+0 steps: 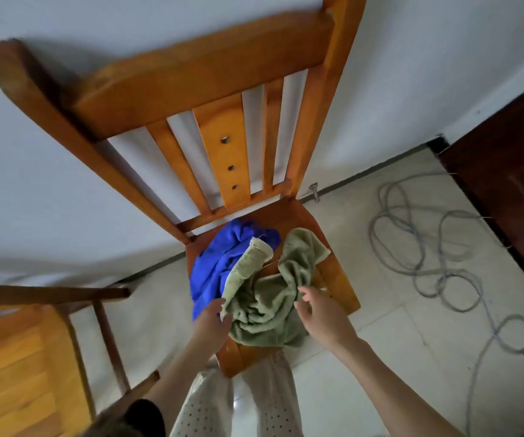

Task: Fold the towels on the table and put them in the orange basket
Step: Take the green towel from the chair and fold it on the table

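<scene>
A person's two bare forearms reach down from the bottom of the frame, over pale dotted trousers [210,411], toward a wooden chair seat [339,279] that carries two crumpled towels. The left hand [212,323] is narrowed, its fingers pinching the near left edge of the olive-green towel [267,313] where that towel meets the blue one. The right hand [323,313] is spread wide, fingers loosely curled, at the green towel's right side; whether it touches the cloth cannot be told. The green towel lies bunched over the front and middle of the seat, one hemmed corner turned up toward the chair back and its near fold hanging over the seat's front edge. The blue towel [219,263] sits heaped just beside it on the seat's left half, partly under the green towel's raised corner and spilling off the left edge. Beyond them rises the chair's slatted back [223,159], its wide centre slat marked by three small round dots, against a white wall [65,200]. A second wooden seat or stool [12,367] stands at lower left. On the tiled floor [380,357] to the right, a grey cable [437,247] lies in loose loops near a dark wooden door [512,171].
</scene>
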`<action>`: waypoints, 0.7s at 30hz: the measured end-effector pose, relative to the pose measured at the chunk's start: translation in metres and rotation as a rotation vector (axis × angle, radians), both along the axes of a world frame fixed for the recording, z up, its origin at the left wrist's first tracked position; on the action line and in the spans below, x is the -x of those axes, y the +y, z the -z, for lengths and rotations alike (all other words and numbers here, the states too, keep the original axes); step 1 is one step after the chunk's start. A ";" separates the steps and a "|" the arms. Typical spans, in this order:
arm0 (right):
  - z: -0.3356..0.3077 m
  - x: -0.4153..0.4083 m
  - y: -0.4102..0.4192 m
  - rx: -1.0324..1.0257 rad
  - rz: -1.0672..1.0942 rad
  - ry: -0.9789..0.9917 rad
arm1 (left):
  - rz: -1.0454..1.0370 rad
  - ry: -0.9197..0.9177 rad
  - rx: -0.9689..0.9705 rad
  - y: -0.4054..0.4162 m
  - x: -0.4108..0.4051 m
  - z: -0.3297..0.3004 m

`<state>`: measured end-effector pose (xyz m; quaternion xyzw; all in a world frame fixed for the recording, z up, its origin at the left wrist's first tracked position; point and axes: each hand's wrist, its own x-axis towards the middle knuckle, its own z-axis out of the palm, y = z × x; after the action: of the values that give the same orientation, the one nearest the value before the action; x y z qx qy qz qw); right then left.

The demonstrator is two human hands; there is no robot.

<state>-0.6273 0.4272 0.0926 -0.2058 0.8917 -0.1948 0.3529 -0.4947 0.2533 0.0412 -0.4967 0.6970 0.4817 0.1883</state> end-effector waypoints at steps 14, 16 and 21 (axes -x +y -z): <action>0.108 -0.020 -0.004 0.024 -0.103 -0.142 | -0.226 -0.093 0.005 0.010 0.027 0.089; 0.105 -0.029 0.001 0.035 -0.102 -0.158 | -0.434 0.027 -0.190 0.011 0.030 0.074; 0.084 -0.048 0.003 0.131 -0.065 -0.088 | -0.709 0.188 -0.614 0.018 0.047 0.020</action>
<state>-0.5790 0.4297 0.0085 -0.2485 0.8536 -0.2500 0.3837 -0.5413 0.2714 0.0212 -0.5795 0.3240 0.7428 0.0866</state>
